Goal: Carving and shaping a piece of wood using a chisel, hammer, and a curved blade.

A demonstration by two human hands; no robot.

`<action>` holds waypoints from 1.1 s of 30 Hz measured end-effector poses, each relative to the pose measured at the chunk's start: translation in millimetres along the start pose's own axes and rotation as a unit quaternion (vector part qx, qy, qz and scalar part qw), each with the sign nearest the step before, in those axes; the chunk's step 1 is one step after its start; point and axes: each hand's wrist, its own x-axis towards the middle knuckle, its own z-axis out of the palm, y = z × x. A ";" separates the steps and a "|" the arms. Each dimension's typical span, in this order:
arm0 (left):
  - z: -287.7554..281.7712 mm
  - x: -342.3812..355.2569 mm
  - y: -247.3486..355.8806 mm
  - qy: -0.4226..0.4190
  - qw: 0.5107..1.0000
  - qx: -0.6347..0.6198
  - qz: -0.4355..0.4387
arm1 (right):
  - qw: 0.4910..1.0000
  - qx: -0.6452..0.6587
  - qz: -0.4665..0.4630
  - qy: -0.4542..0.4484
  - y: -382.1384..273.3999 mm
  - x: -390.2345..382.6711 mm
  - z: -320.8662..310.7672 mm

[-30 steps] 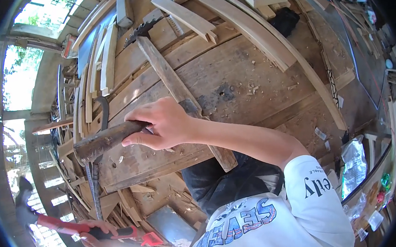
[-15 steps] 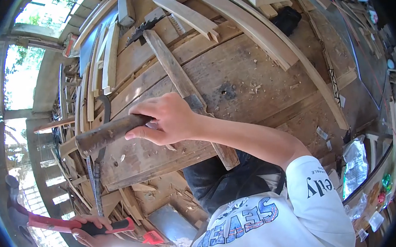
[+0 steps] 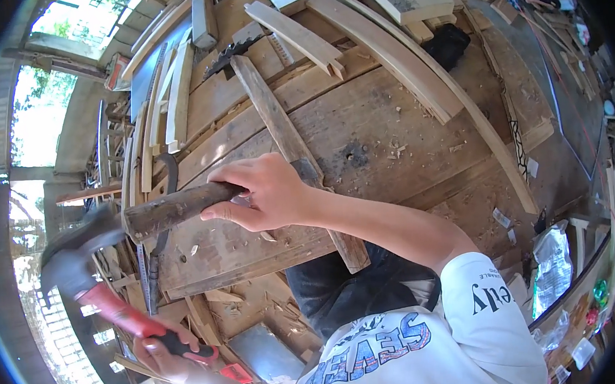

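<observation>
My right hand (image 3: 261,195) is closed around a thick, dark wooden handle (image 3: 163,213) above the workbench (image 3: 205,260). Just right of my fingers, a metal piece (image 3: 304,169) shows on a long worn batten (image 3: 274,119) lying across the bench. My left hand (image 3: 165,352), at the lower left, grips a red-and-black hammer (image 3: 116,312). The hammer's blurred head is raised close to the left end of the wooden handle; I cannot tell whether they touch. A dark hooked metal bar (image 3: 172,171) is behind the handle.
Cut boards (image 3: 384,58) and strips (image 3: 172,94) lie along the bench's far and left parts. A black object (image 3: 447,43) sits at the back right. Wood shavings are scattered about. Crumpled foil (image 3: 549,268) and plastic are at the right. Open windows are on the left.
The hammer head has swung up and rightward, from the far left to near the handle's end, with my left hand. My right hand stays on the handle; the view has shifted slightly.
</observation>
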 end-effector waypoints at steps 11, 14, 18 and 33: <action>8.2 18.3 -5.3 -0.090 0.994 -0.008 -0.061 | 0.999 0.024 0.013 0.017 0.8 0.5 -8.1; 13.8 29.8 16.1 -0.094 0.995 0.012 -0.024 | 0.998 0.053 0.016 0.031 4.4 1.0 -11.3; 11.0 38.2 30.4 -0.050 0.998 -0.038 -0.015 | 0.995 0.080 0.001 0.060 3.7 3.1 -2.8; 17.5 45.6 40.7 -0.082 0.990 0.096 -0.055 | 0.999 0.045 -0.023 0.005 9.1 0.5 -15.7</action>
